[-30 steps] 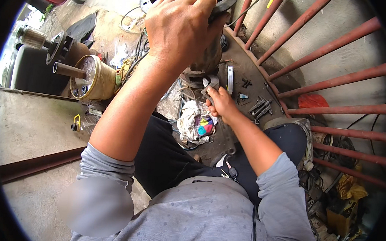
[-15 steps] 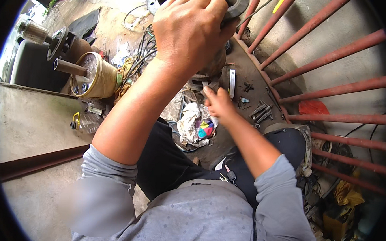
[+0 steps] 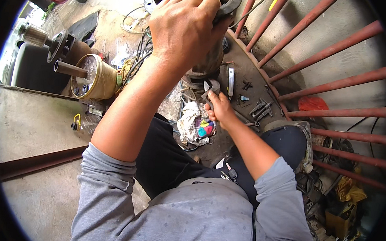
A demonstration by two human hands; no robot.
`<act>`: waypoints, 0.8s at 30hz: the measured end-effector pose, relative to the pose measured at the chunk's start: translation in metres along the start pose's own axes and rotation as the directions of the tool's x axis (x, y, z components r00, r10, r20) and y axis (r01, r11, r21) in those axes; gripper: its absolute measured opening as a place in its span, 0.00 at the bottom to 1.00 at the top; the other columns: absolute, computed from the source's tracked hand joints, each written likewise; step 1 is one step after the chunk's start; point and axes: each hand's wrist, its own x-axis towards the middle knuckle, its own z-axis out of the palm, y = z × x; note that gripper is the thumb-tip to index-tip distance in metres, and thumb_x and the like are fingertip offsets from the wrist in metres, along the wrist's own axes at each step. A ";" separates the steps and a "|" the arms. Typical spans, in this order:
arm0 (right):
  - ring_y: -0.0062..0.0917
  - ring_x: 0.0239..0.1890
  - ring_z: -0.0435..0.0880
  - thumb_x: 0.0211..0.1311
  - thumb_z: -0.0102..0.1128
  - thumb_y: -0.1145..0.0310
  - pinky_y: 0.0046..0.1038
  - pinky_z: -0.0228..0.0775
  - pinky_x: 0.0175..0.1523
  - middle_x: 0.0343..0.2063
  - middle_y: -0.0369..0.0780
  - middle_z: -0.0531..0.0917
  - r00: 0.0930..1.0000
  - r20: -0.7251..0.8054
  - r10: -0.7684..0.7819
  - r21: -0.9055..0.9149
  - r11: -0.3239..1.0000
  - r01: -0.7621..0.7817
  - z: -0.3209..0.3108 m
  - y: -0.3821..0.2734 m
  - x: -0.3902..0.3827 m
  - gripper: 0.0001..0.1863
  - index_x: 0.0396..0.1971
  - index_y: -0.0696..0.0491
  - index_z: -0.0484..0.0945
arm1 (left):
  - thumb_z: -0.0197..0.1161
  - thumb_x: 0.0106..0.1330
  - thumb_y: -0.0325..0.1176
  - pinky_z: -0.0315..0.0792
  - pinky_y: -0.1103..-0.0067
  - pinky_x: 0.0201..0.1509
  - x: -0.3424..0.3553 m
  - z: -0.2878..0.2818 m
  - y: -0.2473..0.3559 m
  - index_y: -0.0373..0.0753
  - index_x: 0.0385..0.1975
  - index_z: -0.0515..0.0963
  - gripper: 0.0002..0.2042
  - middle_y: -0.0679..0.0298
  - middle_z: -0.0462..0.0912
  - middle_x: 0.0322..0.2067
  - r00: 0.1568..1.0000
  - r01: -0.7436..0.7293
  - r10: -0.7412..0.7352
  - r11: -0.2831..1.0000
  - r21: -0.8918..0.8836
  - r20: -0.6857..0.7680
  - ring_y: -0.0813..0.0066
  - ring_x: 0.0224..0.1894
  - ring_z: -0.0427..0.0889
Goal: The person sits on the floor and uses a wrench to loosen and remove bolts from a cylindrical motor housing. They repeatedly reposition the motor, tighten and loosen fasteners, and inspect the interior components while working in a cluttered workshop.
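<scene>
The place where I stand seems to be a repair workshop. I see a heavy wrench (image 3: 213, 87), a round metal housing (image 3: 232, 4), small metal parts (image 3: 260, 108) near the right edge of the dirty floor (image 3: 222, 139), beside red bars (image 3: 336, 84), and also tangled cables (image 3: 139, 63), a stained rag (image 3: 189, 121) and a worn bucket (image 3: 106, 80).
</scene>
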 end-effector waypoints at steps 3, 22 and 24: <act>0.16 0.16 0.68 0.75 0.56 0.51 0.21 0.56 0.17 0.25 0.38 0.76 0.977 0.164 0.136 -0.079 0.989 -0.125 -0.023 -0.038 0.011 0.18 0.43 0.50 0.66 | 0.74 0.54 0.41 0.77 0.67 0.37 0.000 0.001 0.000 0.42 0.37 0.79 0.16 0.63 0.80 0.30 0.999 -0.012 0.012 1.000 -0.013 -0.042 0.61 0.34 0.84; 0.19 0.11 0.65 0.75 0.56 0.49 0.24 0.59 0.16 0.19 0.35 0.72 0.934 -0.279 -0.224 0.430 0.840 0.330 0.092 0.049 0.037 0.22 0.43 0.50 0.59 | 0.75 0.52 0.45 0.77 0.68 0.38 -0.005 0.009 -0.003 0.47 0.35 0.83 0.15 0.67 0.84 0.32 0.998 -0.051 0.058 0.985 0.163 -0.036 0.62 0.37 0.85; 0.21 0.11 0.68 0.76 0.54 0.49 0.25 0.61 0.16 0.20 0.37 0.74 0.957 -0.262 -0.127 0.207 0.961 0.185 0.070 0.055 0.027 0.21 0.43 0.52 0.61 | 0.75 0.52 0.45 0.77 0.68 0.37 -0.004 0.010 -0.004 0.47 0.35 0.83 0.15 0.68 0.84 0.31 0.993 -0.061 0.076 0.985 0.164 -0.085 0.63 0.36 0.85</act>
